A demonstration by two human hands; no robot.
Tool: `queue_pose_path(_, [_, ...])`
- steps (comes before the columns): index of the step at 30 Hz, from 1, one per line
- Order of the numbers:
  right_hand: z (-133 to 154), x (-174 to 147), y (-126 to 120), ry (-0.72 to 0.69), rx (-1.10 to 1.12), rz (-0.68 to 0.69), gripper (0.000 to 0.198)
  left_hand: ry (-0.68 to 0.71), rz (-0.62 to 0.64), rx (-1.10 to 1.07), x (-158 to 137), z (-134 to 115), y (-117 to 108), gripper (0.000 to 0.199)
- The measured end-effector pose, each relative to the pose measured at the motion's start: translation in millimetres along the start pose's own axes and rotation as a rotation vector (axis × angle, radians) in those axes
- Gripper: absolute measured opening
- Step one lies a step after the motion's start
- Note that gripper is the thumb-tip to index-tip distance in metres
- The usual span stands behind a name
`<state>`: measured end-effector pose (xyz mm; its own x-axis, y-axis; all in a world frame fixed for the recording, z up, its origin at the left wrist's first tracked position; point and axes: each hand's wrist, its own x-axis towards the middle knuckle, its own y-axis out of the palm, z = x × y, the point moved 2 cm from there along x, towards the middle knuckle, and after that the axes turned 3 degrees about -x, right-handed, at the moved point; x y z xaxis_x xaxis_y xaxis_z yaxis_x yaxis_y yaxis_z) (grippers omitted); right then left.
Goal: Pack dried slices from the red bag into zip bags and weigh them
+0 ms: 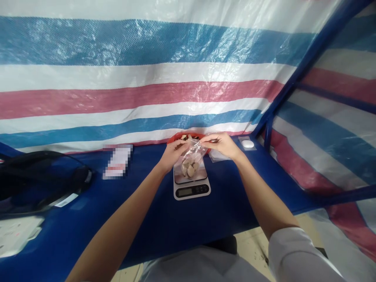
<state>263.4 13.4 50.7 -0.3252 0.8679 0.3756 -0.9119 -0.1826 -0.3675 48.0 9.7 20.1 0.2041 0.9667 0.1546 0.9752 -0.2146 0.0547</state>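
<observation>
A clear plastic bag (pixel 192 156) with several pale beige pieces in its bottom hangs over the plate of a white kitchen scale (pixel 192 192). I cannot tell whether the bag rests on the plate. My left hand (pixel 174 154) pinches the bag's top edge on the left. On the other side, my right hand (pixel 221 144) grips the top edge between thumb and fingers. Right behind the hands stands a red basket (pixel 173 138) holding more pale pieces, partly hidden. The scale's display is too small to read.
Flat clear bags (pixel 219 156) lie under my right hand. A white rounded object (pixel 248 144) sits at the table's back right. To the left are a blurred-out packet (pixel 118 161), a black headband-like object (pixel 67 184) and a white box (pixel 19 235). Striped sheeting (pixel 132 94) walls the back.
</observation>
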Motion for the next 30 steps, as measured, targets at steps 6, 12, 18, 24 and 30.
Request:
queue_pose_path(6, [-27.9, -5.8, 14.1, 0.232, 0.264, -0.23, 0.046, 0.016, -0.277, -0.157, -10.6, 17.7, 2.6, 0.036])
queue_pose_path(12, [-32.6, -7.1, 43.4, 0.35, 0.426, -0.193, 0.042, -0.052, -0.367, -0.273, -27.9, 15.5, 19.3, 0.035])
queue_pose_path(18, [-44.8, -2.9, 52.1, 0.336, 0.457, -0.228, 0.043, -0.099, -0.333, -0.277, -22.2, 12.9, 16.6, 0.039])
queue_pose_path(24, [-56.4, -5.3, 57.1, 0.383, 0.528, -0.267, 0.043, -0.032, -0.342, -0.329, -13.3, 24.5, 5.8, 0.034])
queue_pose_path(30, [-60.7, -7.4, 58.0, 0.376, 0.514, -0.335, 0.04, 0.071, -0.352, -0.177, -10.4, 31.8, -1.7, 0.027])
